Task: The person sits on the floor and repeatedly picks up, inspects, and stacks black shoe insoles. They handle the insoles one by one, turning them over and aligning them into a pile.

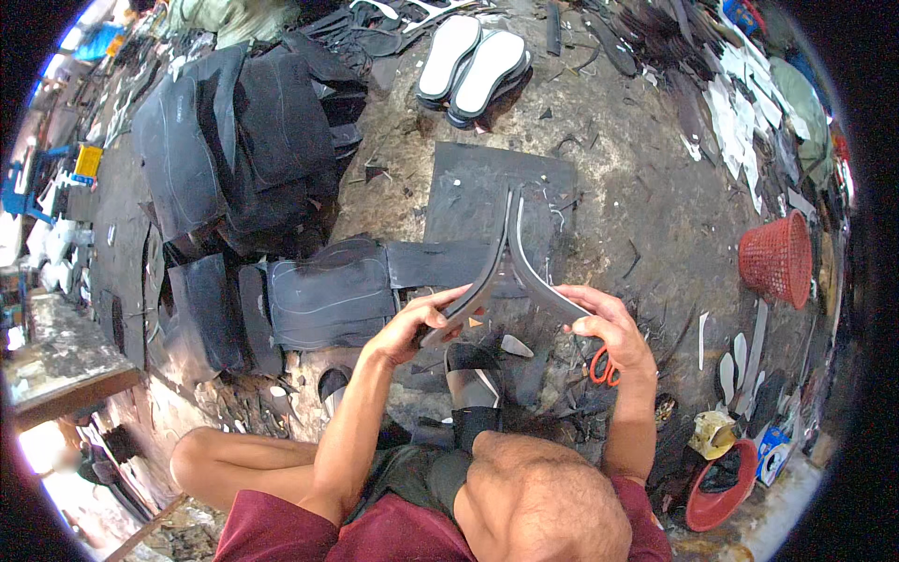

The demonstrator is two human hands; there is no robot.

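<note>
a: anything around, or close by?
b: see black sheets heaped at upper left, white-topped soles at top centre, a red mesh basket at right, orange scissors just below the right hand.
a: and mid-frame?
b: find left strip and right strip, before a dark mat. pointing up, with long axes converging toward the top and lower parts curved outward.
a: and the grip?
b: pinching left strip's lower end in left hand, right strip's in right hand.
</note>
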